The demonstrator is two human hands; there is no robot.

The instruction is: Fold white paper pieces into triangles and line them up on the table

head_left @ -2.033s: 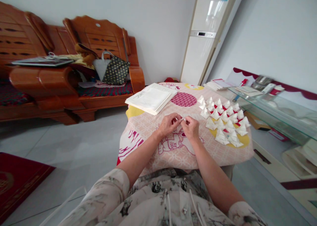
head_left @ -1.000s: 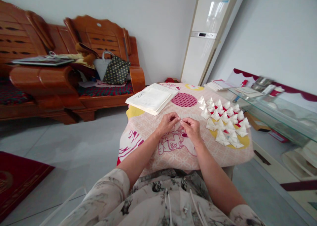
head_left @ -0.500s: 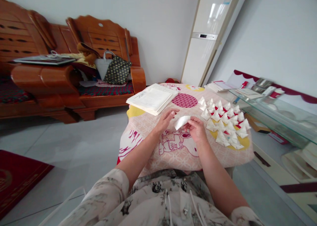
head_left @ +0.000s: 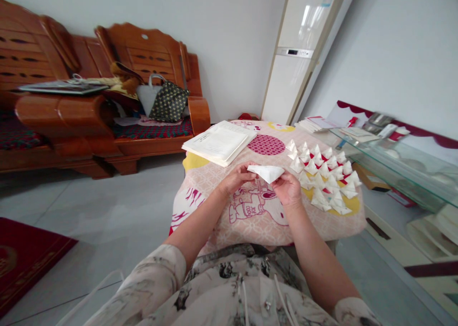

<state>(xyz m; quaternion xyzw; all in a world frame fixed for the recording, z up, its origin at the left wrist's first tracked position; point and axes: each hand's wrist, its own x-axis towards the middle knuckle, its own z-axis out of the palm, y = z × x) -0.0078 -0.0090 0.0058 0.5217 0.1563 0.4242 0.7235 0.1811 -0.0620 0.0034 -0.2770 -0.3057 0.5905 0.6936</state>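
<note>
We see the bare left hand (head_left: 239, 178) has rejoined the white folded paper piece (head_left: 268, 173), so two-handed handling resumes: with the bare right hand (head_left: 287, 188), it pinches the ends, both grips nearly closed. The piece is above the pink patterned tablecloth (head_left: 214, 185) (left of white pointed paper shapes (head_left: 325, 169)).
</note>
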